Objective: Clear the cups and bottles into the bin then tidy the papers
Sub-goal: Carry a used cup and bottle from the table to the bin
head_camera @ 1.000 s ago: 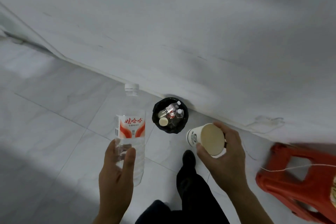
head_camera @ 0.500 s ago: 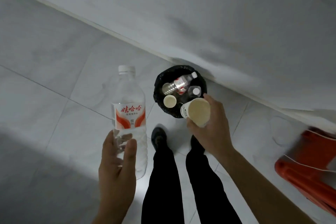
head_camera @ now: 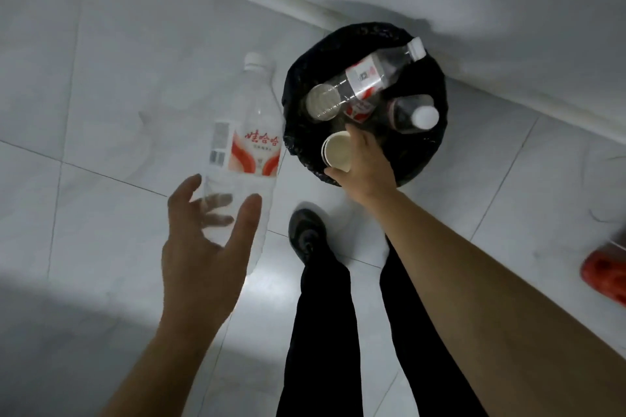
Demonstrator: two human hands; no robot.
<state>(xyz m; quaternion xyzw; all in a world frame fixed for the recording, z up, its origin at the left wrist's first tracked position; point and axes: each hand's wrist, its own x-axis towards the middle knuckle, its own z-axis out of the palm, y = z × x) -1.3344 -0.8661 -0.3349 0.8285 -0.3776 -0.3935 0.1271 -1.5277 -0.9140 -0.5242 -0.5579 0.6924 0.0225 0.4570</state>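
Right hand [head_camera: 367, 166] has lowered over the bin [head_camera: 294, 85], fingers curled round the cup [head_camera: 337, 152]; left hand [head_camera: 200, 247] grips the bottle [head_camera: 254, 132] just beside it.

Person's dress, head view.
Left hand [head_camera: 203, 247] and right hand [head_camera: 367, 162] bare, forearms [head_camera: 474, 281] bare; black close-fitting trousers [head_camera: 325, 332] lower centre of frame; one dark shoe [head_camera: 306, 234] above them.

One wide-angle head-worn camera looks almost straight down, close over the pale grey tiled floor [head_camera: 101, 118] and round black-lined bin [head_camera: 420, 159].
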